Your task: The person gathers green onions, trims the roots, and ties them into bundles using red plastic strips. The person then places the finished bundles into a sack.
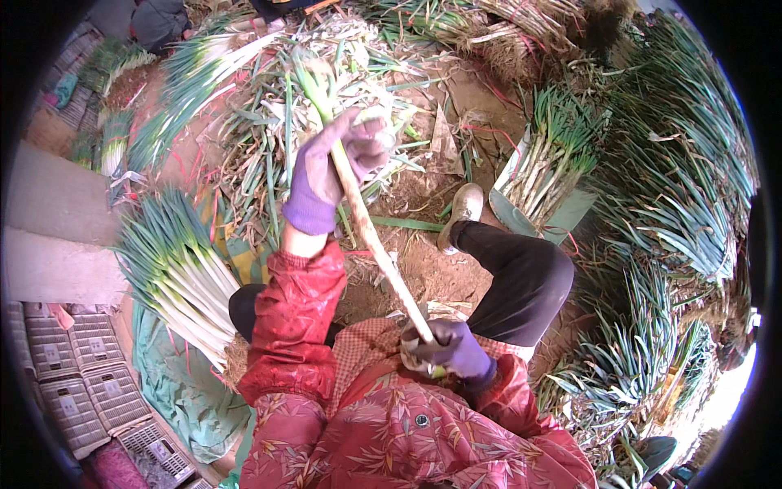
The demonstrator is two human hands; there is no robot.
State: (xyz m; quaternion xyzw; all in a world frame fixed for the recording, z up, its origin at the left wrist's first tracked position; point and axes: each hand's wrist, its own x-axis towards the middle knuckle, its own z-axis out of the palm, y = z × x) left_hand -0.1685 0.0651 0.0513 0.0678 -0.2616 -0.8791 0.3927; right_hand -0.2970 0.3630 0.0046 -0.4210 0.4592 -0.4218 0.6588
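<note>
One long green onion [371, 235] slants across the middle, its leafy end up and its lower end near my lap. My left hand [342, 156], in a purple glove, is closed around its upper stalk below the leaves. Near my apron, my right hand [449, 349], also gloved in purple, grips the lower end. The roots are hidden by the right hand. Beside my left knee lies a pile of cleaned green onions [195, 287] with white stalks. Beyond my left hand spreads a heap of stripped leaves and peelings [269, 134].
Untrimmed green onion bundles [537, 165] and a large stack of them [672, 147] stand at the right. Plastic crates [98, 348] and a green cloth sheet [183, 379] are at the lower left. Another person [160, 24] is at the upper left.
</note>
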